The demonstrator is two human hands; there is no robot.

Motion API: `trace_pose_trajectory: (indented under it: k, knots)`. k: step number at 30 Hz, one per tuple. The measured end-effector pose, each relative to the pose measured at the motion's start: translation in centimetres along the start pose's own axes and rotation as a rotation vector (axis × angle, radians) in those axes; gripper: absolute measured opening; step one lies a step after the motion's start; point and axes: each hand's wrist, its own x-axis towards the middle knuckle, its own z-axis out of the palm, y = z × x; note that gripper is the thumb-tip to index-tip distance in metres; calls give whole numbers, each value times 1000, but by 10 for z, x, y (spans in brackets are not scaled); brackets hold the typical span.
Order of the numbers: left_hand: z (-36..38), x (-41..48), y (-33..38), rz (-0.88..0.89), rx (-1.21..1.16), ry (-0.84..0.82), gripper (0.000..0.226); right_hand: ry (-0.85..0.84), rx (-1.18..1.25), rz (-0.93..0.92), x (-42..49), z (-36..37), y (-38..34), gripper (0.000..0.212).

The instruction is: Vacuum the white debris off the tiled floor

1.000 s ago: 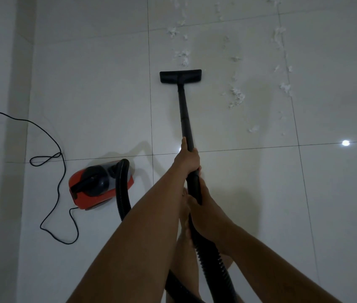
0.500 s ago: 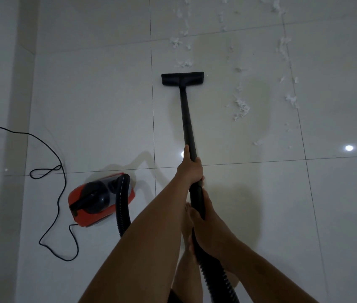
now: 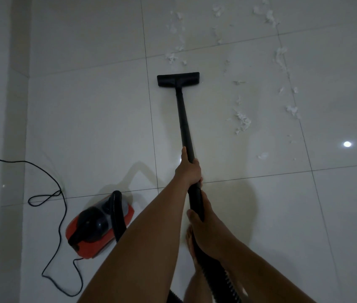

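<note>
**Stiff wand, featherlight fluff**

The left hand (image 3: pixel 188 169) grips the black wand (image 3: pixel 184 119) midway; the right hand (image 3: pixel 203 228) clasps it lower, by the ribbed hose (image 3: pixel 216 278). The floor head (image 3: pixel 178 79) rests on the tiled floor (image 3: pixel 85 117), with white debris (image 3: pixel 242 123) ahead and rightward. The wand looks rigid and light; the fluff should lift easily.

Views: a single head-worn, wide-angle view was supplied.
Position: the camera was carried above and behind both forearms.
Direction: it was aimed forward and steeply down at the tiled floor (image 3: pixel 85 127).
Nearness: the right hand (image 3: pixel 203 228) was framed close below, the left hand (image 3: pixel 187 169) farther up the wand (image 3: pixel 184 119), the floor nozzle (image 3: pixel 178 79) well ahead.
Edges: the canister (image 3: pixel 90 235) was caught lower left.
</note>
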Motion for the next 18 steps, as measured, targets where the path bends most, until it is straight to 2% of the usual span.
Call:
trace_pose_trajectory:
  k: [11, 18]
  knots:
    - [-11, 32, 36, -5, -9, -3, 65, 61, -14, 9, 19, -22, -44, 62]
    - [-19, 50, 64, 0, -7, -4, 65, 55, -174, -21, 26, -46, -82, 55]
